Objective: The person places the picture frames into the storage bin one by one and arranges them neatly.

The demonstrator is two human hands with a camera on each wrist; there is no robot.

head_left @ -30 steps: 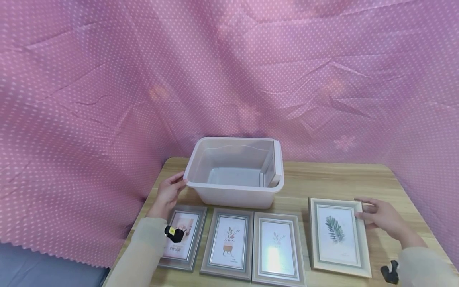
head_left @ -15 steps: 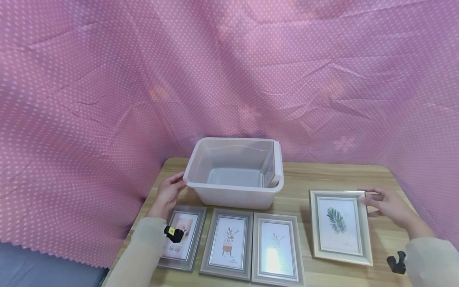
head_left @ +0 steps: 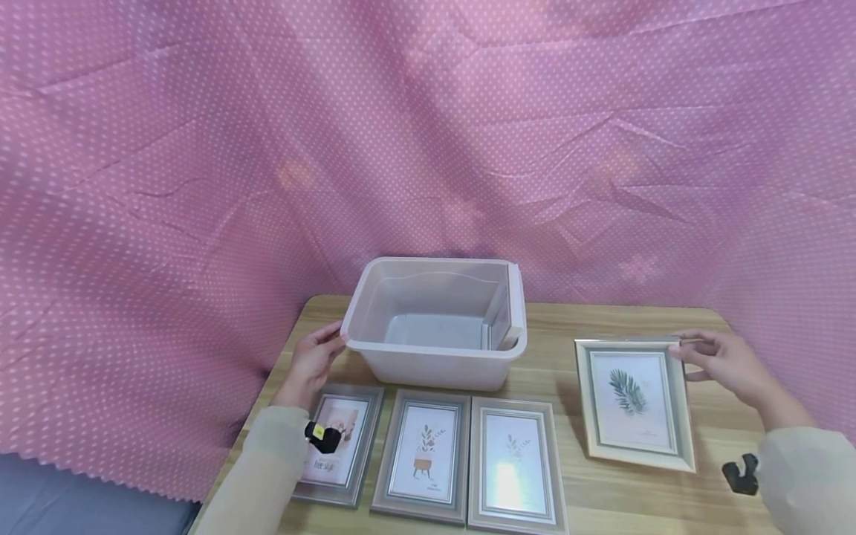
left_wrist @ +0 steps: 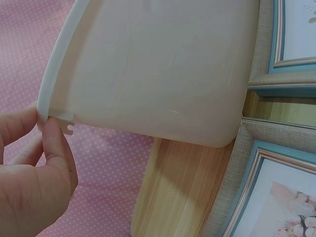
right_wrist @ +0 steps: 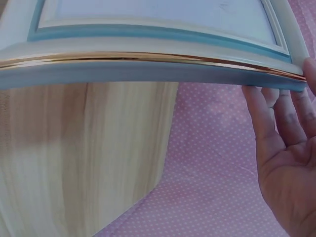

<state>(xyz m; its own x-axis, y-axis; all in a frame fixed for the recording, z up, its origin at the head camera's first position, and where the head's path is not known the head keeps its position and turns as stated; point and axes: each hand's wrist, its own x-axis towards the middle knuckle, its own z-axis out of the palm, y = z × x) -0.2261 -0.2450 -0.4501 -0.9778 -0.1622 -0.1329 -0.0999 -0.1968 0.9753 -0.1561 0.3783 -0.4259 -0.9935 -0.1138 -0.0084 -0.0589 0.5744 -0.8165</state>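
A cream picture frame with a green leaf print [head_left: 628, 394] is held by its upper right corner in my right hand [head_left: 725, 368], tilted above the table. The right wrist view shows the fingers under the frame's edge [right_wrist: 148, 61] and the thumb on its front. My left hand [head_left: 313, 360] pinches the left front corner of the rim of a pale plastic bin [head_left: 435, 365]. In the left wrist view, thumb and fingers [left_wrist: 57, 148] grip that rim. One picture frame [head_left: 506, 308] stands on edge inside the bin along its right wall.
In front of the bin lie three face-up picture frames: a "free style" print [head_left: 341, 446] partly behind the left forearm, a plant-pot print [head_left: 423, 455], and one with glare [head_left: 516, 461]. The wooden table [head_left: 622, 321] meets a pink dotted cloth [head_left: 428, 148] behind it.
My right hand has lifted the leaf-print frame off the table, moving it away from me and tilting it. The left hand stays on the bin's rim.
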